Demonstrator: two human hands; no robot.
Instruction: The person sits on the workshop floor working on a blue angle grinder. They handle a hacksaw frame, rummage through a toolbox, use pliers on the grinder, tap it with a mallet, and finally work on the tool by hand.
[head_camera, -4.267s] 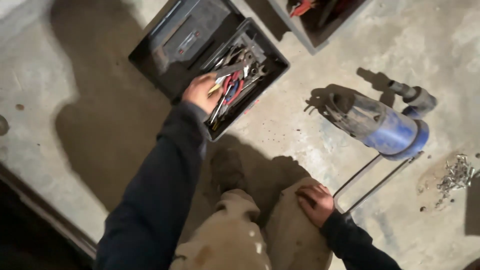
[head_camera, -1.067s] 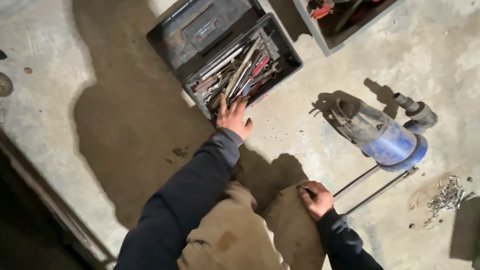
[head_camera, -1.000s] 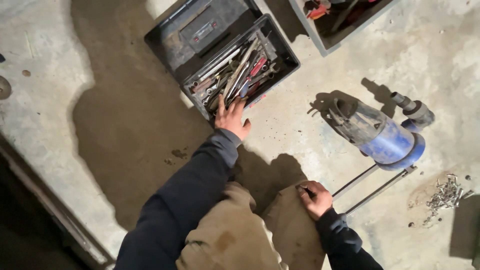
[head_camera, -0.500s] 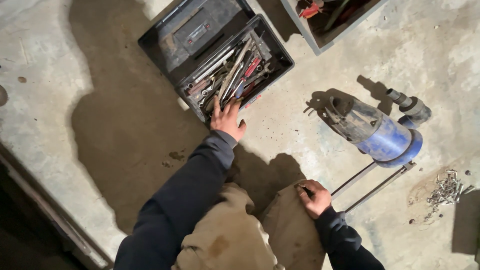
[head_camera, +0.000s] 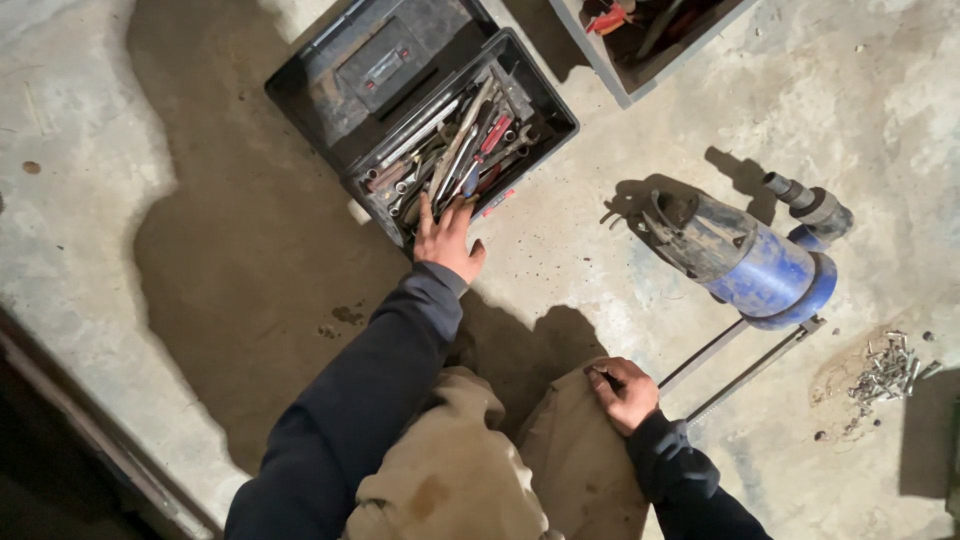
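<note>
On the concrete floor (head_camera: 620, 270), pale grey and blotched with a broad dark stain running from far left down to the near middle, a person is crouching, seen from above. At far centre an open black toolbox (head_camera: 545, 120) is lying with its lid (head_camera: 370, 70) folded back to the far left; its tray is holding a jumble of wrenches and red-handled tools (head_camera: 465, 150). The left hand (head_camera: 448, 240) is resting at the near edge of the toolbox, fingers spread flat and reaching over the rim onto the tools, grasping nothing that can be made out. The right hand (head_camera: 622, 392) is lying near centre on the person's tan trouser knee (head_camera: 570, 440), loosely curled; whether it is gripping anything cannot be told. Both arms are wearing dark sleeves (head_camera: 370, 410). To the right of the toolbox, well apart from both hands, a blue cylindrical power tool (head_camera: 750, 260) is lying on its side, casting a shadow toward the far left, with two thin metal rods (head_camera: 740, 360) running from under it toward the near side. At far right a small heap of metal screws (head_camera: 885, 370) is lying on a brownish patch. At the far edge a second open grey box (head_camera: 640, 40) is showing red-handled tools. Along the near left a dark edge (head_camera: 90, 440) is bordering the floor.
</note>
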